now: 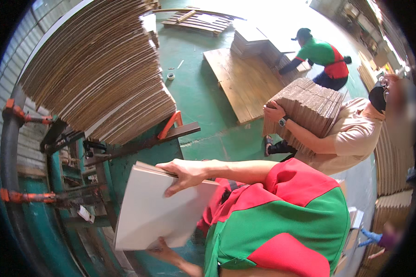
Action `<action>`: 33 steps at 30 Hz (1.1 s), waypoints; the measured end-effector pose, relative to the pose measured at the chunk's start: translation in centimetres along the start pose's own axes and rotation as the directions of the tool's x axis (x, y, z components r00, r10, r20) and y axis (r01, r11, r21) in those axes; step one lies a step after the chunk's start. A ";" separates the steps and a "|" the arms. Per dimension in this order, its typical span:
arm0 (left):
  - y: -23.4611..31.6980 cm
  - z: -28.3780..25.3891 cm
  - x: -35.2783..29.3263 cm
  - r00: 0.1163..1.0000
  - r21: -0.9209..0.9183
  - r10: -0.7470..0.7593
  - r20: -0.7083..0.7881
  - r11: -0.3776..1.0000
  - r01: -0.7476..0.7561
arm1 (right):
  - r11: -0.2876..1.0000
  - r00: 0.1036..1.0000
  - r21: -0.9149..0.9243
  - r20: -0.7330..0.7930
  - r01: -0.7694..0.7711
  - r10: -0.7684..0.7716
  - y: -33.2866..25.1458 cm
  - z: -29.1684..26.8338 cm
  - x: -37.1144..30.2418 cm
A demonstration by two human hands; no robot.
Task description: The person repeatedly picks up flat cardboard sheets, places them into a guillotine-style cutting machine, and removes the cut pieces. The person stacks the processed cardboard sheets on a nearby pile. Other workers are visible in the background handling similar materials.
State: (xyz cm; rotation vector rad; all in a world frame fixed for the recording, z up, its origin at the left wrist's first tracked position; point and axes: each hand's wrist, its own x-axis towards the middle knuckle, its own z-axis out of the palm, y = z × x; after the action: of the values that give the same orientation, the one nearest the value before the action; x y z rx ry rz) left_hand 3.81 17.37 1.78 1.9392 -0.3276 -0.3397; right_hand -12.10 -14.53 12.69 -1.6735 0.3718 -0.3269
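Observation:
A small stack of white-faced cardboard sheets (157,212) with brown edges is held tilted between my hands, left of my red and green shirt. My right hand (187,173) grips the upper edge, with the thumb across the white face and the fingers behind. Along the lower edge, my left hand (161,251) is closed on the same sheets, partly hidden by them. Just beyond the sheets stands a dark metal machine frame (175,134) with an orange bracket (170,124). A tall pile of brown cardboard sheets (101,69) leans above it.
A person in a beige shirt (356,124) carries a cardboard stack (305,106) close on the right. Farther off, another person (326,57) bends over stacks by a wooden board (235,87). A dark pipe (11,147) with orange clamps runs at left. A pallet (198,23) lies behind.

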 end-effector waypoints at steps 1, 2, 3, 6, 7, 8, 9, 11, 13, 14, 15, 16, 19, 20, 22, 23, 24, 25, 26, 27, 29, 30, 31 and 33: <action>-0.2 -0.2 0.4 0.994 -0.053 0.089 -0.061 0.994 -0.092 | 0.992 0.990 0.026 0.070 0.120 -0.122 0.0 0.2 0.4; -0.6 -0.1 0.7 0.954 -0.099 0.216 -0.208 0.966 -0.240 | 0.990 0.983 -0.007 0.125 0.138 -0.136 0.4 0.2 1.2; -1.3 0.4 1.0 0.939 -0.084 0.278 -0.203 0.951 -0.299 | 0.981 0.976 -0.071 0.134 0.182 -0.171 1.3 0.5 2.8; -5.4 2.5 1.9 0.804 0.184 0.482 -0.347 0.876 -0.446 | 0.931 0.965 -0.279 0.182 0.236 -0.190 6.4 1.8 7.3; -6.8 2.8 1.7 0.778 0.326 0.559 -0.288 0.821 -0.469 | 0.930 0.979 -0.361 0.204 0.067 0.008 8.2 2.8 8.5; -8.3 2.6 1.6 0.796 0.290 0.457 -0.398 0.886 -0.363 | 0.929 0.950 -0.334 0.307 0.162 -0.056 10.1 4.1 10.3; -9.5 2.3 1.4 0.784 0.288 0.487 -0.386 0.871 -0.399 | 0.910 0.931 -0.402 0.361 0.102 0.055 12.0 6.1 10.9; -11.4 0.5 0.6 0.787 0.079 0.286 -0.547 0.953 -0.292 | 0.965 0.934 -0.258 0.355 0.048 0.049 14.5 8.9 11.0; -12.6 -0.3 -0.1 0.792 0.004 0.223 -0.568 0.963 -0.269 | 0.980 0.939 -0.201 0.337 -0.004 0.073 16.2 9.7 10.9; -12.8 0.0 -0.1 0.790 0.020 0.245 -0.561 0.959 -0.283 | 0.983 0.942 -0.181 0.334 0.036 0.027 16.9 9.4 11.5; -13.6 0.0 0.3 0.787 -0.012 0.197 -0.584 0.968 -0.252 | 0.978 0.938 -0.136 0.332 0.155 -0.102 17.5 9.3 12.6; -13.7 0.6 0.6 0.779 0.112 0.273 -0.565 0.960 -0.256 | 0.966 0.936 -0.235 0.353 0.110 -0.021 18.4 9.8 13.3; -14.4 1.7 2.2 0.796 0.038 0.211 -0.568 0.972 -0.231 | 0.892 0.900 -0.447 0.361 -0.063 0.245 20.6 10.2 15.6; -14.5 1.8 2.8 0.781 0.083 0.170 -0.601 0.985 -0.150 | 0.878 0.910 -0.477 0.376 0.031 0.172 21.5 10.1 16.5; -14.3 1.5 3.2 0.727 0.208 0.196 -0.658 0.975 -0.074 | 0.759 0.877 -0.646 0.408 0.081 0.253 22.9 10.2 17.5; -13.8 1.2 3.0 0.735 -0.033 -0.010 -0.678 0.999 -0.017 | 0.866 0.890 -0.499 0.373 -0.045 0.261 23.4 10.6 18.1; -13.7 1.1 3.6 0.742 -0.055 -0.086 -0.665 0.996 0.067 | 0.905 0.871 -0.369 0.349 -0.209 0.344 23.6 11.0 18.5; -13.2 0.8 3.8 0.741 -0.033 -0.093 -0.665 0.995 0.095 | 0.898 0.840 -0.222 0.325 -0.379 0.435 23.7 11.2 18.7; -12.9 0.9 4.6 0.717 -0.001 -0.209 -0.664 0.960 0.279 | 0.832 0.803 0.040 0.293 -0.553 0.519 23.6 11.8 18.6; -12.7 1.1 5.6 0.709 0.040 -0.301 -0.637 0.906 0.420 | 0.702 0.720 0.178 0.274 -0.689 0.637 23.5 12.2 18.8; -12.4 2.1 8.3 0.720 -0.005 -0.330 -0.610 0.911 0.413 | 0.389 0.574 0.526 0.250 -0.757 0.779 23.1 13.0 18.7; -12.2 2.8 9.5 0.749 -0.047 -0.323 -0.578 0.930 0.365 | 0.367 0.570 0.559 0.244 -0.744 0.784 23.1 13.2 18.7; -12.1 3.3 10.8 0.758 -0.105 -0.321 -0.568 0.942 0.320 | 0.310 0.508 0.582 0.211 -0.751 0.835 23.1 13.4 18.8; -11.9 4.7 12.7 0.774 -0.090 -0.352 -0.527 0.928 0.361 | 0.337 0.506 0.559 0.178 -0.758 0.844 23.3 13.3 19.2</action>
State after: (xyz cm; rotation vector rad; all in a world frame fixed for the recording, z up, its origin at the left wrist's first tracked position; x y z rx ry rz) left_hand 14.54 13.07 -12.05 2.0163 0.4187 -0.0216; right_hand 9.63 -13.53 -12.18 -0.6751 1.0655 0.2091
